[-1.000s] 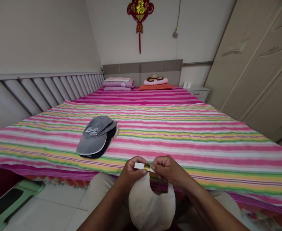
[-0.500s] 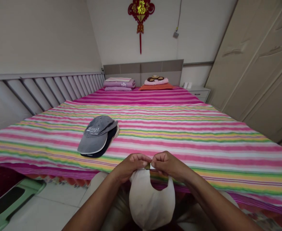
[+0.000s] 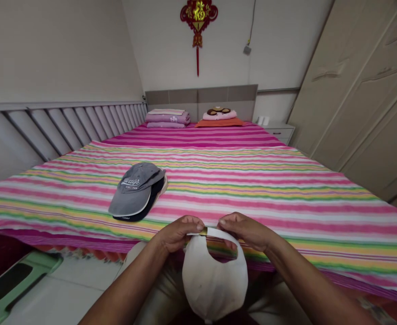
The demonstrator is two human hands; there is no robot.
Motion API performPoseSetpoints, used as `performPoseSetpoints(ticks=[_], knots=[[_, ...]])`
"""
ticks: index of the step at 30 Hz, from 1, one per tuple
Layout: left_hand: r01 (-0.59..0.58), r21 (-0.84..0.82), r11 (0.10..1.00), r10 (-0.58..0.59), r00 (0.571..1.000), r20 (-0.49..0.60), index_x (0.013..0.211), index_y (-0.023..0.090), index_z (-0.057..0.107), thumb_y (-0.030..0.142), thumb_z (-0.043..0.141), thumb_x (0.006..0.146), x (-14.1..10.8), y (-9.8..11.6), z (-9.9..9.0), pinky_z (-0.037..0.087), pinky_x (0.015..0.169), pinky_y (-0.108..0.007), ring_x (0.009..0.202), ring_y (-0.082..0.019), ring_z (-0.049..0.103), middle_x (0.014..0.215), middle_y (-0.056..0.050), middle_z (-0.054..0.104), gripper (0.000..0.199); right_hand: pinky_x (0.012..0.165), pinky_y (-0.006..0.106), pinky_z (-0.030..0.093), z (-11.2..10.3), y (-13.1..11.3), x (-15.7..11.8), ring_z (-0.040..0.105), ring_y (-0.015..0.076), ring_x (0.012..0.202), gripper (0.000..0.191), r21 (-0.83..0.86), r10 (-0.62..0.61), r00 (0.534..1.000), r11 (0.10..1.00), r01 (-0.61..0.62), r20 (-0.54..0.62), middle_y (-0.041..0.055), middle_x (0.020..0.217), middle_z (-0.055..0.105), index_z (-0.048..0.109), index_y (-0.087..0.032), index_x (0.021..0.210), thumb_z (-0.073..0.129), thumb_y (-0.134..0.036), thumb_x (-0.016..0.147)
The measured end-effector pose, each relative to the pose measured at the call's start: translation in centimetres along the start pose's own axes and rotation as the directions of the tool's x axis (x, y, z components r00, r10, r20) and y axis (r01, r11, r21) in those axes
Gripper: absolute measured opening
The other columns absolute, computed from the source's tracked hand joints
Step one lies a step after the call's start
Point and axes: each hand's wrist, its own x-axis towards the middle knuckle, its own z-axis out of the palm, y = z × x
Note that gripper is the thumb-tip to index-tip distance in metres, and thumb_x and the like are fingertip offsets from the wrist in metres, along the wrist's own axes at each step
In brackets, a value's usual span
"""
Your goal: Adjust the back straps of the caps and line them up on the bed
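Cap of white cloth hangs below both hands, its back strap running sideways across the opening. Left hand, the nearer to the small gold buckle, is closed on the strap's end. Right hand, fingers half curled, meets the far side; any grip there cannot be told.

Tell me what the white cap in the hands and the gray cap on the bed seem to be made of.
The white cap looks like matte cotton twill, from its soft, dull surface. The small buckle on its strap looks like gold-toned metal, from its shine. The gray baseball cap looks like matte cotton or similar woven fabric, with a raised-looking logo; the exact fibre can't be told.
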Motion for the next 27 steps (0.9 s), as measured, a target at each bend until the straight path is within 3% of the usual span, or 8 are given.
performPoseSetpoints(ticks=[7,16,21,27], knots=[[-0.031,-0.004,1.000,0.031,0.999,-0.018,0.059,0.009,0.062,0.022,0.071,0.052,0.2,0.1,0.4,0.027,0.043,-0.017,0.042,-0.004,0.040,0.048,0.002,0.050,0.017,0.037,0.018,0.023,0.0,0.4,0.4,0.034,0.0043,0.034,0.026,0.048,-0.001,0.993,0.999,0.007,-0.117,-0.0052,0.039,0.049,0.053,-0.014,0.059,0.066,-0.035,0.066],[-0.116,-0.002,0.993,0.116,0.993,-0.036,0.059,0.011,0.060,0.023,0.070,0.056,0.3,-0.4,0.4,0.023,0.042,-0.019,0.040,-0.004,0.037,0.047,0.003,0.048,0.017,0.037,0.018,0.019,0.5,-0.3,0.0,0.028,0.0030,0.033,0.026,0.100,-0.028,0.986,0.994,0.045,-0.165,-0.0067,0.036,0.045,0.051,-0.014,0.054,0.065,-0.034,0.064],[-0.076,0.020,0.997,0.076,0.997,-0.001,0.055,0.009,0.058,0.031,0.068,0.062,0.3,-0.7,0.2,0.024,0.041,-0.019,0.039,-0.004,0.036,0.043,0.003,0.046,0.025,0.036,0.017,0.022,0.4,-0.3,0.2,0.031,0.0028,0.032,0.026,0.111,-0.014,0.990,0.993,0.030,-0.142,-0.0065,0.036,0.046,0.052,-0.014,0.055,0.066,-0.033,0.065],[-0.114,-0.107,0.988,0.112,0.993,-0.021,0.058,0.009,0.060,0.022,0.073,0.056,0.2,-0.7,0.0,0.033,0.045,-0.019,0.041,-0.007,0.047,0.048,-0.001,0.057,0.018,0.044,0.023,0.038,-0.7,0.2,0.1,0.052,0.0107,0.041,0.042,0.095,0.053,0.999,0.994,-0.054,0.009,0.0036,0.051,0.061,0.061,-0.009,0.069,0.060,-0.050,0.068]])
